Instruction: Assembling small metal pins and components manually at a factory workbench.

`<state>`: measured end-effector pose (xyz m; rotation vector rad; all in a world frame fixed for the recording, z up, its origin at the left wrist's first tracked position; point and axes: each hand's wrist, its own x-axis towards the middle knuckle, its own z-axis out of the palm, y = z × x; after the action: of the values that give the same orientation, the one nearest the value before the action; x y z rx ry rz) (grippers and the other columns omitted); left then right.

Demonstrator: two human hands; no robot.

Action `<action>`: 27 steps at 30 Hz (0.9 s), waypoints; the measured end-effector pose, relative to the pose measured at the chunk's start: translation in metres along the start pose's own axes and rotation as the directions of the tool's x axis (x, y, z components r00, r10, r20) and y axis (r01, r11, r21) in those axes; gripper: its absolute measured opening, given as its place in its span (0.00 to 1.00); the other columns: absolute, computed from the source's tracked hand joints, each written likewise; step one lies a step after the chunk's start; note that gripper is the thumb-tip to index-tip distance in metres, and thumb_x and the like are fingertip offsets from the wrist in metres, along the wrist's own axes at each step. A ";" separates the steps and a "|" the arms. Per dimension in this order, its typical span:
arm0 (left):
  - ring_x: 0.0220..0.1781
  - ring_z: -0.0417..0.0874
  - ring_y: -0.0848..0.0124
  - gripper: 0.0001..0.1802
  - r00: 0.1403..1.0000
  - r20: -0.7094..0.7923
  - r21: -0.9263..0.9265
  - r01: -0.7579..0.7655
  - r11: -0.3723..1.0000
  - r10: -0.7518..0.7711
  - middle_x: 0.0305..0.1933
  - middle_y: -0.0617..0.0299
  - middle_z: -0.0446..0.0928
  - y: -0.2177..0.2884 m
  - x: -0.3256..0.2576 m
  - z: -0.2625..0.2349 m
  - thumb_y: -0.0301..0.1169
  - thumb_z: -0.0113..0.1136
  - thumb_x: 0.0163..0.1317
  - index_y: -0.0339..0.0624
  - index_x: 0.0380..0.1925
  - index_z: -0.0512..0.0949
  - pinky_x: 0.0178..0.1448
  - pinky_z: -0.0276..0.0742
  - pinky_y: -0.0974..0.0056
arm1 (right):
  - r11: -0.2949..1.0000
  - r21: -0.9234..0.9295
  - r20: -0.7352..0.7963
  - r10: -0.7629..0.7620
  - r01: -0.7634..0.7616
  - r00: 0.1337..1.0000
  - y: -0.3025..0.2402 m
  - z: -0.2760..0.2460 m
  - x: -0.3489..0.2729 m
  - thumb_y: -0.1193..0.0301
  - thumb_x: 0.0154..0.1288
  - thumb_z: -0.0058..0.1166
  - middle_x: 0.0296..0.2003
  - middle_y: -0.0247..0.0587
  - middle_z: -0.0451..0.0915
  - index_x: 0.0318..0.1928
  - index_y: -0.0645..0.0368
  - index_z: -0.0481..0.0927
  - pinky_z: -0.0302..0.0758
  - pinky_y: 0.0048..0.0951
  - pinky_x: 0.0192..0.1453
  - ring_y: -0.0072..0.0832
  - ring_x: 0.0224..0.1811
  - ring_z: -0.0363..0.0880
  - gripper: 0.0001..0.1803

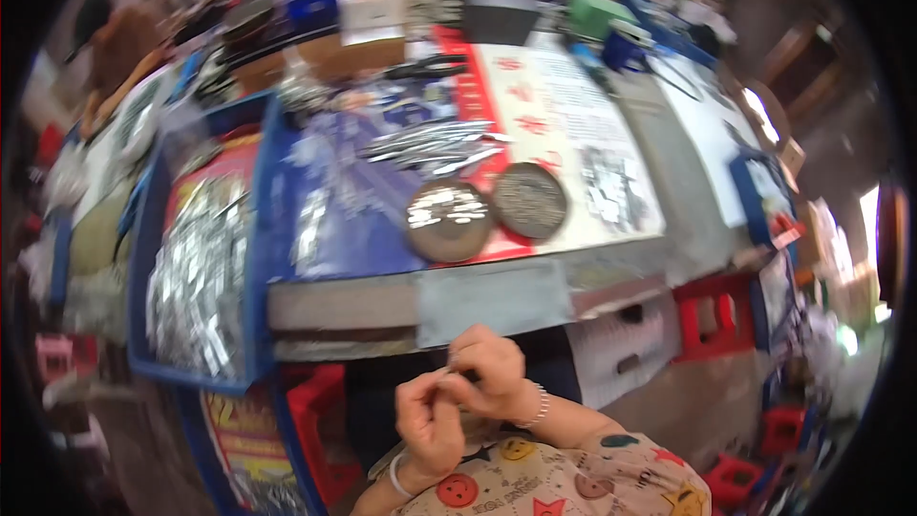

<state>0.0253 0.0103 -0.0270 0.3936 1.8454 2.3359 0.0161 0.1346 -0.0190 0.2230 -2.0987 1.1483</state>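
Close to my body, just below the table's front edge, my left hand (429, 423) and my right hand (490, 373) meet with fingers pinched together. Whatever sits between the fingertips is too small and blurred to name. Beyond them on the table are two round dark tins side by side: the left tin (447, 220) has shiny bright pieces in it, the right tin (530, 201) a grey, grainy-looking content. Behind the tins lies a pile of slim silver metal pieces (435, 145). More small silver pieces (613, 189) are spread on the white printed sheet to the right.
A blue tray (266, 258) heaped with silver metal pieces stands left of the work surface. Boxes, including a dark grey bin (500, 17), line the back. Red stools (712, 317) stand below the table. Another person (119, 48) sits at the far left.
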 end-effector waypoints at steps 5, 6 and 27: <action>0.45 0.71 0.73 0.11 0.987 -0.084 -0.038 0.131 0.991 -0.133 0.44 0.59 0.71 -0.004 -0.005 -0.002 0.28 0.48 0.67 0.35 0.46 0.66 0.49 0.68 0.69 | 0.967 0.109 0.143 0.212 -0.228 0.967 0.007 0.008 -0.010 0.67 0.63 0.52 0.21 0.42 0.67 0.23 0.60 0.68 0.65 0.38 0.26 0.42 0.23 0.69 0.14; 0.43 0.75 0.68 0.12 0.992 -0.106 0.033 0.066 0.997 -0.062 0.42 0.53 0.74 0.001 -0.005 -0.005 0.26 0.49 0.67 0.31 0.48 0.67 0.49 0.73 0.68 | 0.908 0.294 0.167 0.260 -0.300 0.951 0.002 0.009 -0.005 0.67 0.63 0.53 0.24 0.44 0.67 0.27 0.62 0.70 0.66 0.37 0.28 0.43 0.26 0.69 0.13; 0.29 0.69 0.75 0.14 1.000 -0.001 0.126 -0.008 0.992 0.009 0.37 0.56 0.72 0.038 -0.003 0.032 0.34 0.49 0.68 0.34 0.45 0.66 0.31 0.65 0.73 | 0.919 0.318 0.069 0.223 -0.233 0.972 -0.007 -0.005 -0.017 0.67 0.64 0.53 0.22 0.43 0.66 0.24 0.62 0.66 0.62 0.33 0.24 0.41 0.23 0.69 0.16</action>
<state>0.0400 0.0307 0.0163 0.4149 2.0025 2.2323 0.0343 0.1309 -0.0243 0.1504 -1.9904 1.6419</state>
